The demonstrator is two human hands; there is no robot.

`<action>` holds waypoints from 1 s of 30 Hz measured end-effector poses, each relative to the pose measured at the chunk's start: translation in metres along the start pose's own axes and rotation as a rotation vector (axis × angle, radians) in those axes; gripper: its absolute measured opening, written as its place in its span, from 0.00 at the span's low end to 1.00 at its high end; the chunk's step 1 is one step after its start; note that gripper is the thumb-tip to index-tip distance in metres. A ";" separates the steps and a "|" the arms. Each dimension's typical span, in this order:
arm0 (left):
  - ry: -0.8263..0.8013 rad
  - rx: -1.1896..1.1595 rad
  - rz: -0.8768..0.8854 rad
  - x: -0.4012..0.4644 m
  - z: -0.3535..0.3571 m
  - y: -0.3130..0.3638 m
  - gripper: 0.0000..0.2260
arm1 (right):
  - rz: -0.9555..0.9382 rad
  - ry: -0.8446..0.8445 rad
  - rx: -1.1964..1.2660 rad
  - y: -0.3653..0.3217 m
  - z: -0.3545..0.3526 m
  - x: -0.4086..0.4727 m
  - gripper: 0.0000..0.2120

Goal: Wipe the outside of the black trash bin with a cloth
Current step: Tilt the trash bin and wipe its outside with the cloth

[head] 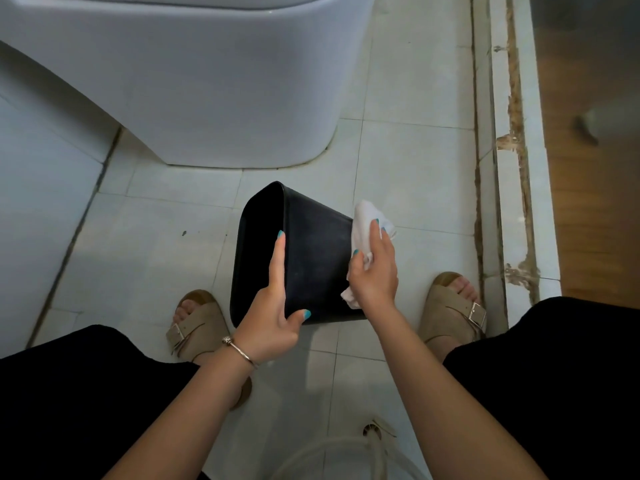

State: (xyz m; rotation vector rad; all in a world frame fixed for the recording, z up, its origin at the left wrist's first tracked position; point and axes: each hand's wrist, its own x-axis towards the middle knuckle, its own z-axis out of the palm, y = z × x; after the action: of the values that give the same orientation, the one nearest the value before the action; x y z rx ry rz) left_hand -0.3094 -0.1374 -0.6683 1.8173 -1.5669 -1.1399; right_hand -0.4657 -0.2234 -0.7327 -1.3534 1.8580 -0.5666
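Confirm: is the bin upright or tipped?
Tipped: the black trash bin lies sideways, mouth facing left, gripped at the rim by the left hand.

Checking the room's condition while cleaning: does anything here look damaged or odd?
Yes. The white threshold strip on the right has brown, crumbling, chipped patches along its seam. The black bin is tipped only because the hands hold it.

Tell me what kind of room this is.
Most likely a bathroom. A white toilet base stands on the pale tiled floor, and a floor drain with a hose sits near the person's feet. The small black trash bin being wiped fits that too.
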 end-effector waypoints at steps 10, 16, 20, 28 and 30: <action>0.030 -0.040 0.000 0.006 -0.002 0.001 0.51 | -0.352 -0.127 0.019 -0.046 0.006 -0.043 0.29; 0.026 -0.069 -0.015 0.007 -0.005 0.001 0.51 | -0.317 -0.207 -0.107 -0.054 -0.005 -0.039 0.38; -0.008 -0.035 -0.020 0.009 -0.008 0.005 0.51 | -0.269 -0.119 -0.217 -0.052 0.000 -0.036 0.37; -0.026 0.036 -0.026 0.010 -0.010 0.009 0.51 | -0.285 -0.155 0.007 -0.052 0.004 -0.024 0.32; -0.023 0.040 -0.020 0.010 -0.009 0.009 0.51 | -0.276 -0.162 0.054 -0.051 0.003 -0.021 0.29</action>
State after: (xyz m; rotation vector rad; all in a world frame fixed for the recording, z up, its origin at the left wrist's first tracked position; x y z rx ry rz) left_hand -0.3069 -0.1506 -0.6587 1.8559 -1.5982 -1.1512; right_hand -0.4292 -0.2210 -0.6917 -1.5827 1.5276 -0.6216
